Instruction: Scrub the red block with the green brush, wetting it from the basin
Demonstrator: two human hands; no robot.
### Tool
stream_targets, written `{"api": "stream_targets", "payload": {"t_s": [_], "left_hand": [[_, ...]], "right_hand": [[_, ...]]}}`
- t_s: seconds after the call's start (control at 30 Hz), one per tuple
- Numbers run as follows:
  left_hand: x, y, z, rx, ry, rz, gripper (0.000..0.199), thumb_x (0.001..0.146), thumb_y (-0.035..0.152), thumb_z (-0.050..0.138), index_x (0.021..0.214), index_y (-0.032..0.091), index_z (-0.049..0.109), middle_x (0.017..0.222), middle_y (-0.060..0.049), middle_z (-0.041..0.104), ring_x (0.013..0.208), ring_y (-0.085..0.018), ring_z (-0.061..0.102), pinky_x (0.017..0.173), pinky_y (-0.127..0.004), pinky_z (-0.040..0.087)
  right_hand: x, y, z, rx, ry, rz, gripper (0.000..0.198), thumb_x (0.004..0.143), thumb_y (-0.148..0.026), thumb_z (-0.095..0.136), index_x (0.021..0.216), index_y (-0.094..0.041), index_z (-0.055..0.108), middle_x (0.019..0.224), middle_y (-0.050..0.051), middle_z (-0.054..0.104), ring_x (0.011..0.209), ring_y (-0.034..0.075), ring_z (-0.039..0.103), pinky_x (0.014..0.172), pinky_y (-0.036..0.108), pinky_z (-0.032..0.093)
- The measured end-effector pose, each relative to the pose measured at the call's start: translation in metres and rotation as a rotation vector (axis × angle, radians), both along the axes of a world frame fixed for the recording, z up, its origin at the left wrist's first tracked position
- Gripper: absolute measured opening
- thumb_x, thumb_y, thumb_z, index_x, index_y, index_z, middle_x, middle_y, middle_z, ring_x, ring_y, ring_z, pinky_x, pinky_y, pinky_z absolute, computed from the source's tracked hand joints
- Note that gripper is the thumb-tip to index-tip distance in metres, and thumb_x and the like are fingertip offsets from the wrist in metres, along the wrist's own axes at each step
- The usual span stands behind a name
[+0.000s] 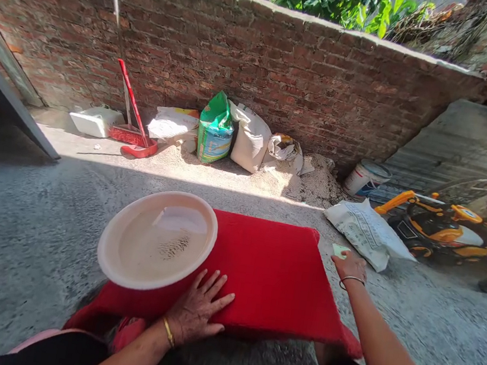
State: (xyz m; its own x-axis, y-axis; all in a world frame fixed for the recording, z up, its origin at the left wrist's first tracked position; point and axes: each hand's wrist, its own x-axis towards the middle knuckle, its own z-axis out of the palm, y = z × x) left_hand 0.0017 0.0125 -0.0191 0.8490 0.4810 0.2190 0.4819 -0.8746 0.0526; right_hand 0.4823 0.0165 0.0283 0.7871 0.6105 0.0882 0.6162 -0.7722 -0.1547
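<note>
My left hand [202,312] lies flat on a red cloth [272,270] that covers a low table, its fingers spread and a yellow bangle on the wrist. Just beyond its fingertips stands a wide, pale basin [110,249] holding water, with a patch of small dark marks showing in it. Off the table's right edge, my right hand [351,267] is closed around a small, flat, pale green piece [340,251]. What this piece is cannot be made out. The cloth's edges hang down over the table's sides.
Along the brick wall [251,58] stand a red dustpan [140,148], a green bag [215,131], a white sack [249,138] and loose gravel. A white bag [365,228], a bucket [366,178] and a yellow-black toy vehicle [448,227] are on the right.
</note>
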Motion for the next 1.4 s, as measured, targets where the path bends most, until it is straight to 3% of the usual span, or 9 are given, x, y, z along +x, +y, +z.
{"api": "stream_targets", "payload": {"t_s": [0.13, 0.4, 0.53, 0.73, 0.83, 1.03, 1.23, 1.33, 1.4], "left_hand": [[-0.001, 0.000, 0.003, 0.065, 0.000, -0.012, 0.075, 0.073, 0.059, 0.063, 0.140, 0.038, 0.036, 0.148, -0.008, 0.038, 0.134, -0.031, 0.034, 0.111, -0.051, 0.014], [-0.002, -0.001, 0.006, 0.072, 0.030, -0.012, 0.076, 0.074, 0.058, 0.062, 0.141, 0.038, 0.033, 0.150, -0.007, 0.035, 0.134, -0.030, 0.035, 0.111, -0.049, 0.016], [-0.002, -0.001, 0.003, 0.070, 0.038, -0.022, 0.078, 0.074, 0.057, 0.062, 0.143, 0.037, 0.030, 0.151, -0.008, 0.032, 0.135, -0.031, 0.033, 0.112, -0.050, 0.014], [0.001, -0.003, 0.005, -0.008, 0.074, -0.010, 0.076, 0.075, 0.056, 0.062, 0.142, 0.038, 0.032, 0.151, -0.008, 0.032, 0.137, -0.032, 0.029, 0.111, -0.053, 0.013], [0.002, -0.003, 0.006, -0.056, 0.080, -0.004, 0.071, 0.078, 0.059, 0.057, 0.141, 0.037, 0.033, 0.151, -0.009, 0.030, 0.138, -0.033, 0.027, 0.111, -0.054, 0.014], [0.002, -0.004, 0.005, -0.089, 0.047, -0.008, 0.068, 0.082, 0.064, 0.047, 0.141, 0.034, 0.034, 0.151, -0.011, 0.030, 0.138, -0.035, 0.026, 0.109, -0.056, 0.015], [0.002, -0.002, 0.003, -0.075, 0.017, -0.024, 0.067, 0.080, 0.064, 0.049, 0.139, 0.034, 0.038, 0.149, -0.012, 0.034, 0.136, -0.035, 0.030, 0.107, -0.057, 0.018], [0.003, -0.002, 0.002, -0.070, 0.007, -0.024, 0.066, 0.081, 0.065, 0.047, 0.138, 0.033, 0.040, 0.148, -0.013, 0.035, 0.135, -0.036, 0.031, 0.107, -0.058, 0.018], [0.003, -0.002, 0.001, -0.072, 0.004, -0.021, 0.065, 0.081, 0.065, 0.046, 0.138, 0.033, 0.040, 0.149, -0.014, 0.034, 0.136, -0.036, 0.030, 0.107, -0.058, 0.017]], "right_hand": [[-0.009, 0.012, 0.004, 0.020, 0.095, 0.020, 0.048, 0.077, -0.047, 0.054, 0.115, -0.020, 0.064, 0.110, 0.018, 0.061, 0.105, 0.030, 0.057, 0.080, 0.035, 0.044], [-0.061, 0.088, 0.010, 0.012, 0.054, 0.431, 0.040, 0.084, -0.043, 0.051, 0.117, -0.023, 0.062, 0.116, 0.012, 0.057, 0.107, 0.023, 0.054, 0.089, 0.031, 0.041], [-0.058, 0.097, 0.006, -0.057, 0.030, 0.521, 0.040, 0.084, -0.042, 0.051, 0.119, -0.026, 0.061, 0.125, 0.012, 0.051, 0.106, 0.024, 0.054, 0.090, 0.034, 0.039], [-0.008, 0.058, 0.002, -0.103, 0.095, 0.053, 0.042, 0.078, -0.041, 0.056, 0.117, -0.024, 0.063, 0.120, 0.018, 0.052, 0.105, 0.032, 0.056, 0.083, 0.040, 0.042], [-0.012, 0.044, 0.008, -0.053, 0.150, -0.076, 0.048, 0.071, -0.038, 0.064, 0.115, -0.019, 0.062, 0.122, 0.022, 0.050, 0.105, 0.035, 0.055, 0.081, 0.041, 0.043], [-0.133, 0.068, 0.021, 0.225, 0.167, 0.344, 0.049, 0.076, -0.039, 0.059, 0.118, -0.013, 0.056, 0.115, 0.018, 0.050, 0.113, 0.028, 0.046, 0.089, 0.035, 0.040], [-0.293, 0.100, 0.011, 0.147, 0.288, 0.706, 0.036, 0.073, -0.044, 0.064, 0.104, -0.024, 0.064, 0.102, 0.004, 0.050, 0.085, 0.016, 0.053, 0.073, 0.025, 0.043], [-0.316, 0.103, 0.005, 0.091, 0.210, 0.801, 0.034, 0.077, -0.044, 0.060, 0.106, -0.027, 0.064, 0.103, 0.006, 0.049, 0.087, 0.017, 0.053, 0.073, 0.026, 0.042], [-0.298, 0.100, 0.004, 0.052, 0.165, 0.785, 0.036, 0.076, -0.042, 0.061, 0.108, -0.027, 0.063, 0.105, 0.007, 0.049, 0.089, 0.018, 0.053, 0.074, 0.027, 0.041]]}}
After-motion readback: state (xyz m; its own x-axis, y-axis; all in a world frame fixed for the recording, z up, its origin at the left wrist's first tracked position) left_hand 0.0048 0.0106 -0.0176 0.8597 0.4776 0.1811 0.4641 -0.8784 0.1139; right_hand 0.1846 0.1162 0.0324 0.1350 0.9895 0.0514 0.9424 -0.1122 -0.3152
